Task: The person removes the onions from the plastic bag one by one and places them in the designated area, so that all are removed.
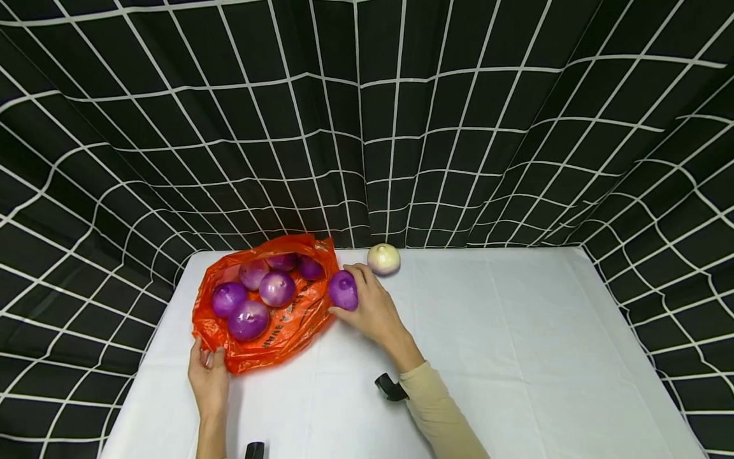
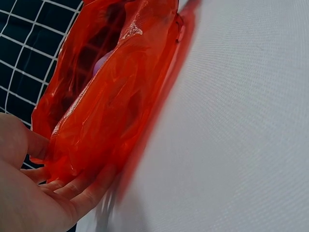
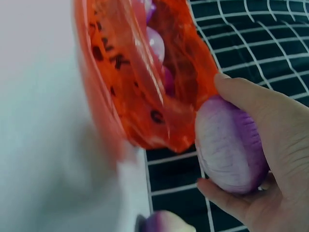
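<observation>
At three o'clock of the bag, grasping the onion with the right hand, curling the fingers over at one o'clock and bracing the thumb at six, right by the bag's lip; touching it or just short of it, cannot tell. At seven o'clock of the bag, holding its edge with the left hand, closing thumb and fingers on the thin film. Kept apart, too, from the loose onion at two o'clock and from the six others inside the bag. Likely to handle as firm, round and light enough for one hand, with a smooth skin apt to slip or roll if pinched off-centre; best taken across the widest girth, with thumb and fingers opposed. Probably not very fragile, though perhaps easily scuffed; cannot tell real from moulded. Expect little stiffness from the bag: slack, crinkled, quick to fold inward, so best steadied by the lip. As for writing, can read what looks like HAVE A in dark capitals toward four o'clock on the bag's wall, running aslant; in the right wrist view, can make out only broken letters among the creases. Can see no brand or label on the onion
</observation>
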`<state>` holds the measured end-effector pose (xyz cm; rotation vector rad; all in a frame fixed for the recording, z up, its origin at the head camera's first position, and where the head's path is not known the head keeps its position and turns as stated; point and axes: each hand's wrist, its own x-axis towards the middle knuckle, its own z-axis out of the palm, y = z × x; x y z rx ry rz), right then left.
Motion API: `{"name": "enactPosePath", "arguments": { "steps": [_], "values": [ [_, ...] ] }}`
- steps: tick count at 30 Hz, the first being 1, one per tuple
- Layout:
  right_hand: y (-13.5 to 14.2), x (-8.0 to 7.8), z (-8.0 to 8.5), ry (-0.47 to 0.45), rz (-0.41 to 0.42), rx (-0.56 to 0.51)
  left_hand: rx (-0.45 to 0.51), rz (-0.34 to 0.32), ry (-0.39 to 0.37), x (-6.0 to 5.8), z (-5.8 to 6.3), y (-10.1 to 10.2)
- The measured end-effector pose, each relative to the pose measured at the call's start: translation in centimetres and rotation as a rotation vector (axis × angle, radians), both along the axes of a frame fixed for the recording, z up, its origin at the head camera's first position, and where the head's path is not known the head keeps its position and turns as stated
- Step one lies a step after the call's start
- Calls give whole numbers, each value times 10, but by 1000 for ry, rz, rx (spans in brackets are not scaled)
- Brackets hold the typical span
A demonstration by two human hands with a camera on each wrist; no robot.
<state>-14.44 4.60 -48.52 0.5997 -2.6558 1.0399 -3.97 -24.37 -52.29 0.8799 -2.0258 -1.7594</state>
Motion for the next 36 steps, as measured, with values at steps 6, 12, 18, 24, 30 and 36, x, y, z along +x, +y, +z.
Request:
{"name": "enactPosePath", "arguments": {
  "steps": [6,12,18,24,30,36],
  "values": [
    [20,-9,-3,19,-107,-30,-5,0,-12,0,-1,-2],
    [42,-15,-8,-2,-196,-24,-10,4,-2,1,-1,-2],
    [66,-17,-17,-70,-237,-32,12,20,33,1,-2,-2],
    [92,-22,-24,-96,-283,-14,22,20,67,3,-4,-1],
    [111,-31,-28,-111,-349,2,10,24,49,2,-5,-2],
    [123,-43,-34,-117,-364,2,23,17,58,1,-5,-3]
  ]
}}
